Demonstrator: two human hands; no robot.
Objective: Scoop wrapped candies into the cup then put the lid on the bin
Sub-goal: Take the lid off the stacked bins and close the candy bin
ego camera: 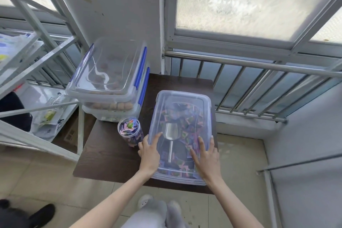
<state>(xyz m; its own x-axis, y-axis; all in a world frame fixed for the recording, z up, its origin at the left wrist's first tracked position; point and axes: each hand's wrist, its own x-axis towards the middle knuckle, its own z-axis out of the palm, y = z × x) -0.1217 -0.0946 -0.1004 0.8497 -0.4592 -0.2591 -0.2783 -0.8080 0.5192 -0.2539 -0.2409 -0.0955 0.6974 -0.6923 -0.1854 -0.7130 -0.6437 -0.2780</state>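
A clear plastic bin of wrapped candies stands on the dark table. Its clear lid lies on top of it. A metal scoop rests inside among the candies, seen through the lid. My left hand lies flat on the lid's near left part, fingers spread. My right hand presses flat on its near right part. Left of the bin stands a clear cup filled with wrapped candies.
Two stacked clear bins with blue latches stand at the table's back left. A white metal rack with bags is on the left. A railing and window lie behind. Someone's dark shoe is at lower left.
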